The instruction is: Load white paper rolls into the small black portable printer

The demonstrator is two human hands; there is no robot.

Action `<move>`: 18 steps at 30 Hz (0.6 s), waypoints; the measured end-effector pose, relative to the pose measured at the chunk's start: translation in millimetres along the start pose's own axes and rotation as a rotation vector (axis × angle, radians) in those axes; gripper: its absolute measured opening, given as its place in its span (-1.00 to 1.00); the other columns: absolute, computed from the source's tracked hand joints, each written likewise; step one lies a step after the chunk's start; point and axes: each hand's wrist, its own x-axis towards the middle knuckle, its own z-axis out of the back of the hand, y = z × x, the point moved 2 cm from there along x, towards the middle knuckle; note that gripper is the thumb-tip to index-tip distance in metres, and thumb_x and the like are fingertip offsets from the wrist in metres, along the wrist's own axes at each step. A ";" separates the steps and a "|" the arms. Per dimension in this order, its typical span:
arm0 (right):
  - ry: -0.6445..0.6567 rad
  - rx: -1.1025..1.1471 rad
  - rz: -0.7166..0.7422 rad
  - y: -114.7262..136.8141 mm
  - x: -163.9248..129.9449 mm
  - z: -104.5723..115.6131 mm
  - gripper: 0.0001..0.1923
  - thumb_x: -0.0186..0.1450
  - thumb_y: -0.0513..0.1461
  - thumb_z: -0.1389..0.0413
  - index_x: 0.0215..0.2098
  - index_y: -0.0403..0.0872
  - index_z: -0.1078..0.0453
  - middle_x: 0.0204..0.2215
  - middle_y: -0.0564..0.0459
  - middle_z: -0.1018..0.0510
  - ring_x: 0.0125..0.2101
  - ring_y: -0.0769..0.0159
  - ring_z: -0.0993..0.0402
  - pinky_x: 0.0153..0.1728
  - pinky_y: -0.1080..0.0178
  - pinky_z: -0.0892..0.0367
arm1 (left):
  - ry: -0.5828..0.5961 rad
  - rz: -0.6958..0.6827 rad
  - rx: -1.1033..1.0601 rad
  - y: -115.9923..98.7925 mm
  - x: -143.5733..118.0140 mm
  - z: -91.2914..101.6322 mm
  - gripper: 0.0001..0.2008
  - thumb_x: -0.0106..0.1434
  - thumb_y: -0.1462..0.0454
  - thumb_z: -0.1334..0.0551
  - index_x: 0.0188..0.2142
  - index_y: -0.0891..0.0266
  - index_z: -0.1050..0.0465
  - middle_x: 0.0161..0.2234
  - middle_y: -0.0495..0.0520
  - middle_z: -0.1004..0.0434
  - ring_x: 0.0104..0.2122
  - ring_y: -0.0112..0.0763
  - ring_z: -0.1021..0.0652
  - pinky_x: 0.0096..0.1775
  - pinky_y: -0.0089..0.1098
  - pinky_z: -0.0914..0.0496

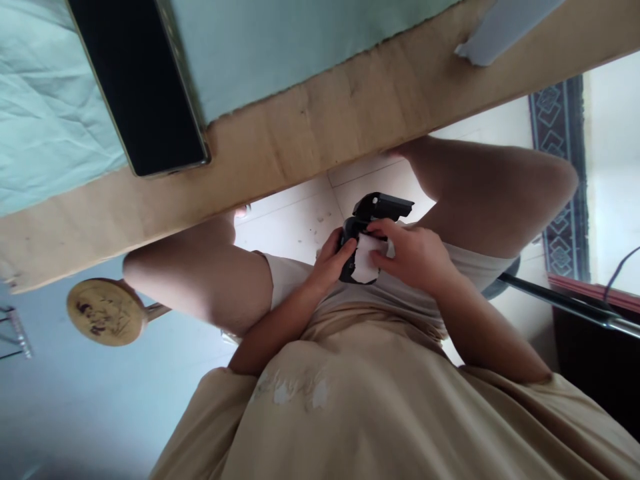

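Observation:
Above my lap, my left hand [330,261] grips the left side of a small black device, which looks like a portable receipt printer [351,229]. Its black cover [385,206] stands swung up on the far side. White paper [365,260], seemingly a paper roll, shows at the body of the device. My right hand [413,255] is on the right, thumb and fingers closed on the paper's edge. How far the paper sits inside the device is hidden by my fingers.
A wooden table edge [300,127] with a pale green cloth [280,47] runs across in front of me. On it lie a black phone [143,87] and a white object [505,30]. A round wooden stool [106,312] stands at the left, a metal bar [560,300] at the right.

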 end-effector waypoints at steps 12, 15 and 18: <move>-0.309 0.492 0.139 3.9 -3.8 26.8 -0.75 0.37 -0.08 -0.19 -0.07 -0.02 -0.38 -0.30 0.06 -0.48 -0.39 0.44 -0.43 -0.37 0.30 -0.41 | -0.037 0.048 -0.105 -8.1 -3.6 -6.2 -0.35 -0.05 -0.19 -0.52 -0.15 0.16 -0.50 -0.27 0.00 -0.57 -0.30 -0.38 -0.52 -0.27 -0.39 -0.37; -0.439 0.260 0.422 40.5 7.2 59.6 -0.77 0.37 -0.16 -0.24 -0.04 -0.03 -0.44 -0.15 0.03 -0.55 -0.10 0.35 -0.53 -0.03 0.21 -0.49 | -0.048 0.063 -0.123 -10.0 -4.1 -8.6 -0.32 -0.11 -0.20 -0.54 -0.18 0.17 -0.49 -0.30 -0.01 -0.58 -0.30 -0.37 -0.55 -0.26 -0.38 -0.40; -0.529 0.037 0.508 75.5 29.4 89.2 -0.58 0.43 -0.08 -0.15 0.15 -0.15 -0.41 0.05 0.00 -0.53 0.11 0.32 -0.51 0.27 0.25 -0.39 | -0.070 0.068 -0.142 -13.0 -4.8 -10.8 -0.30 -0.17 -0.20 -0.56 -0.20 0.18 -0.48 -0.33 -0.03 -0.57 -0.33 -0.40 -0.56 -0.27 -0.40 -0.42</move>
